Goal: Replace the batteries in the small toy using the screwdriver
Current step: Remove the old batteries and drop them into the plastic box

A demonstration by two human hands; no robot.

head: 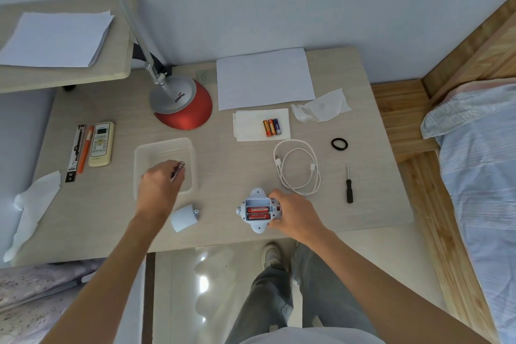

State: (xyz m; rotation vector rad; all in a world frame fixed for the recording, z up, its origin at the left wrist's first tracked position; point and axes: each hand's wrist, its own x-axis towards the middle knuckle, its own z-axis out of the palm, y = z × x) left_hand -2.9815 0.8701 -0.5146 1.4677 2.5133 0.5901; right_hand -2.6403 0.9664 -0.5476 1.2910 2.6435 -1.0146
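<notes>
While your right hand [290,212] is gripping the small toy [258,211] from its right side, fingers curled round the body, the toy is lying underside-up on the table [237,165]. Its battery bay is standing open, with two red batteries [257,213] sitting side by side in it. Your left hand [159,184] is hanging over the translucent plastic tray [163,144], pinching a slim metal tool [178,170] whose looped end is sticking out past your fingers; what kind of tool it is, I cannot tell. Just to the right of that wrist, the pale blue battery cover [183,217] is lying on the table. Well to the right of your right hand, the black-handled screwdriver [349,188] is lying untouched, tip pointing away from you. Just beyond your right hand the coiled white USB cable [298,167] is lying, and farther beyond it three loose batteries [271,127] are resting on a folded tissue [248,126].
</notes>
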